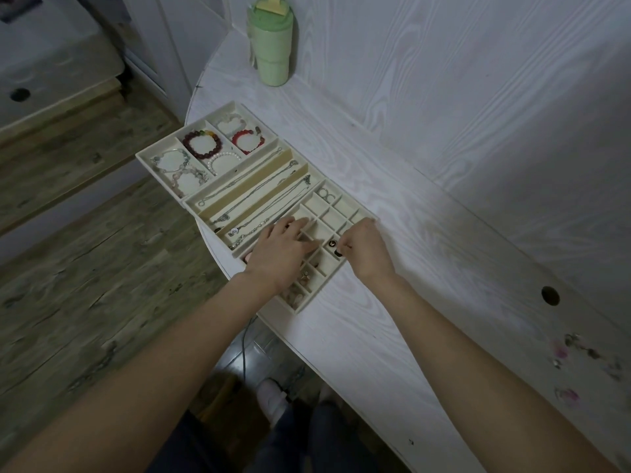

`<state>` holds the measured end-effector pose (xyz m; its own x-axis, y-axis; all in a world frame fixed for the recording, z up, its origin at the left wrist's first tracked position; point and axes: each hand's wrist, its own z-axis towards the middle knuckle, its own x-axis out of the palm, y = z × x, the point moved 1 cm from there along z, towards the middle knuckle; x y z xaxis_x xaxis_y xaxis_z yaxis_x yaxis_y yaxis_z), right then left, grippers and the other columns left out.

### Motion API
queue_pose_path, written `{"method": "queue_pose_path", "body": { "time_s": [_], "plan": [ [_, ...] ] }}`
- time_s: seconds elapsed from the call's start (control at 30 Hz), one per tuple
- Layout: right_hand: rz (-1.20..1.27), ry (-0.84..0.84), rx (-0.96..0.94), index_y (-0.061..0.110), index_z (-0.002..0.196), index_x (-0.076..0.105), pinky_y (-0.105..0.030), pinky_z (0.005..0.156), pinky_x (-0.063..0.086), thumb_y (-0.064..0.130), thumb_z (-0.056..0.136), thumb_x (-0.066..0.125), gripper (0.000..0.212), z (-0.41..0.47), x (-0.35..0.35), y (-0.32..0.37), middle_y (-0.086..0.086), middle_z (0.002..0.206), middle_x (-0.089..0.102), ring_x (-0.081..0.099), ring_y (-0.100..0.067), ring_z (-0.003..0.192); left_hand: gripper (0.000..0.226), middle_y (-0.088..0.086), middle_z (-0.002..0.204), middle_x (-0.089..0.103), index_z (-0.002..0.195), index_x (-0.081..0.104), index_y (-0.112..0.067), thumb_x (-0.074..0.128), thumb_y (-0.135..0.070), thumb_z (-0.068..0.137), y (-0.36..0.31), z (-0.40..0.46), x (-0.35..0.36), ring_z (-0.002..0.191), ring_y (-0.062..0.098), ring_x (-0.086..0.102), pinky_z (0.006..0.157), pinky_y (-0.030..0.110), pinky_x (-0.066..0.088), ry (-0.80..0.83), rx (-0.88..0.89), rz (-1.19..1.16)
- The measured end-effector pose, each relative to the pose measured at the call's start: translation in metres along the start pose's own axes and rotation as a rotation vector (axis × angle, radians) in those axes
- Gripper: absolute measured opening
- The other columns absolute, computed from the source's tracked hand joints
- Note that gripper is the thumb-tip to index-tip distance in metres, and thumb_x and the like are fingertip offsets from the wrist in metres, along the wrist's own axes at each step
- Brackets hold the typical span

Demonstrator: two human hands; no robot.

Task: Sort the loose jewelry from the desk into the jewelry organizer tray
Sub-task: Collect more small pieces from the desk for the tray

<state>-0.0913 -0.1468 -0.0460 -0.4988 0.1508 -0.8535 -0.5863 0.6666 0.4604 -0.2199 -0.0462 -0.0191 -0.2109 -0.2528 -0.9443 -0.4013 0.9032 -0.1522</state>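
Observation:
A cream jewelry organizer tray point(345, 203) lies at the desk's left edge. Its far section holds bead bracelets point(201, 144), the middle section holds silver necklaces point(259, 189), and the near section is a grid of small cells. My left hand point(283, 250) rests flat on the grid with fingers spread. My right hand point(365, 247) is at the grid's right rim, its curled fingers pinching a small dark earring point(338, 253) over a cell. A second dark round earring point(331, 244) lies in the neighbouring cell. Loose jewelry pieces point(580, 349) are scattered at the desk's right.
A green tumbler point(271, 46) stands at the back of the white wood-grain desk point(444, 165). A round cable hole point(550, 296) is in the desk to the right. Wooden floor and a cable lie left and below the desk edge.

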Motion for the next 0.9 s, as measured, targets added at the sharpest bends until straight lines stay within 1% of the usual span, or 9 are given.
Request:
{"method": "queue_pose_path", "body": {
  "time_s": [0.07, 0.17, 0.23, 0.3, 0.4, 0.5, 0.6, 0.77, 0.9],
  "plan": [
    [-0.052, 0.003, 0.031, 0.006, 0.088, 0.073, -0.031, 0.080, 0.049, 0.003, 0.090, 0.058, 0.015, -0.002, 0.001, 0.002, -0.008, 0.113, 0.046, 0.057, -0.022, 0.094, 0.066, 0.003, 0.158, 0.007, 0.143, 0.034, -0.036, 0.050, -0.003, 0.089, 0.001, 0.000, 0.000, 0.144, 0.027, 0.003, 0.114, 0.043, 0.014, 0.001, -0.008, -0.010],
    [-0.128, 0.003, 0.047, 0.006, 0.090, 0.073, -0.028, 0.072, 0.045, 0.004, 0.089, 0.057, 0.016, -0.003, 0.000, 0.005, -0.009, 0.115, 0.044, 0.056, -0.024, 0.094, 0.065, 0.003, 0.158, 0.007, 0.142, 0.037, -0.036, 0.051, -0.003, 0.088, 0.002, 0.001, 0.001, 0.144, 0.027, 0.002, 0.114, 0.042, 0.013, 0.007, -0.012, -0.021],
    [-0.138, 0.006, 0.065, 0.005, 0.091, 0.073, -0.030, 0.074, 0.047, 0.002, 0.089, 0.056, 0.017, -0.001, 0.001, 0.006, -0.010, 0.116, 0.045, 0.056, -0.023, 0.096, 0.065, 0.003, 0.158, 0.007, 0.142, 0.039, -0.036, 0.051, -0.002, 0.088, 0.002, 0.001, 0.001, 0.144, 0.026, 0.002, 0.114, 0.042, 0.013, 0.013, -0.011, -0.021],
    [-0.130, 0.013, 0.084, 0.004, 0.092, 0.072, -0.032, 0.078, 0.050, 0.002, 0.089, 0.054, 0.018, 0.001, 0.003, 0.004, -0.011, 0.117, 0.048, 0.052, -0.023, 0.106, 0.066, 0.003, 0.158, 0.007, 0.142, 0.038, -0.036, 0.051, -0.002, 0.087, 0.001, 0.002, 0.001, 0.144, 0.027, 0.002, 0.114, 0.042, 0.013, 0.016, -0.009, -0.017],
    [-0.086, 0.027, 0.110, 0.005, 0.092, 0.073, -0.031, 0.081, 0.050, 0.004, 0.090, 0.055, 0.018, 0.004, 0.006, 0.000, -0.010, 0.115, 0.056, 0.046, -0.021, 0.117, 0.069, 0.004, 0.158, 0.006, 0.144, 0.033, -0.036, 0.049, 0.000, 0.088, 0.000, 0.003, 0.001, 0.144, 0.027, 0.002, 0.114, 0.043, 0.014, 0.016, -0.009, -0.015],
    [0.002, 0.015, 0.123, 0.005, 0.088, 0.075, -0.027, 0.083, 0.048, 0.005, 0.089, 0.059, 0.016, 0.002, 0.001, -0.002, -0.011, 0.112, 0.058, 0.051, -0.019, 0.108, 0.070, 0.005, 0.158, 0.005, 0.145, 0.031, -0.037, 0.048, -0.001, 0.088, 0.000, 0.003, 0.000, 0.144, 0.028, 0.002, 0.114, 0.043, 0.015, 0.024, -0.008, -0.010],
    [0.031, -0.016, 0.131, 0.000, 0.087, 0.074, -0.030, 0.083, 0.050, 0.006, 0.089, 0.061, 0.014, 0.000, -0.009, -0.002, -0.013, 0.115, 0.053, 0.056, -0.019, 0.099, 0.069, 0.005, 0.158, 0.005, 0.144, 0.032, -0.038, 0.049, -0.001, 0.088, 0.000, 0.003, -0.001, 0.144, 0.028, 0.003, 0.114, 0.044, 0.015, 0.035, -0.005, -0.002],
    [-0.036, 0.028, 0.180, 0.005, 0.089, 0.073, -0.027, 0.072, 0.047, 0.011, 0.088, 0.063, 0.012, 0.002, -0.010, 0.006, -0.010, 0.122, 0.047, 0.058, -0.022, 0.097, 0.068, 0.005, 0.158, 0.006, 0.143, 0.034, -0.037, 0.048, -0.001, 0.087, 0.000, 0.005, -0.001, 0.144, 0.027, 0.004, 0.114, 0.043, 0.015, 0.030, -0.012, -0.003],
    [-0.131, 0.042, 0.193, 0.009, 0.091, 0.072, -0.032, 0.078, 0.049, 0.010, 0.087, 0.062, 0.010, 0.003, -0.003, 0.012, -0.008, 0.117, 0.050, 0.056, -0.023, 0.103, 0.067, 0.005, 0.158, 0.006, 0.143, 0.036, -0.036, 0.048, -0.001, 0.088, 0.000, 0.005, -0.001, 0.144, 0.027, 0.003, 0.114, 0.043, 0.015, 0.036, -0.013, -0.007]
  ]
}}
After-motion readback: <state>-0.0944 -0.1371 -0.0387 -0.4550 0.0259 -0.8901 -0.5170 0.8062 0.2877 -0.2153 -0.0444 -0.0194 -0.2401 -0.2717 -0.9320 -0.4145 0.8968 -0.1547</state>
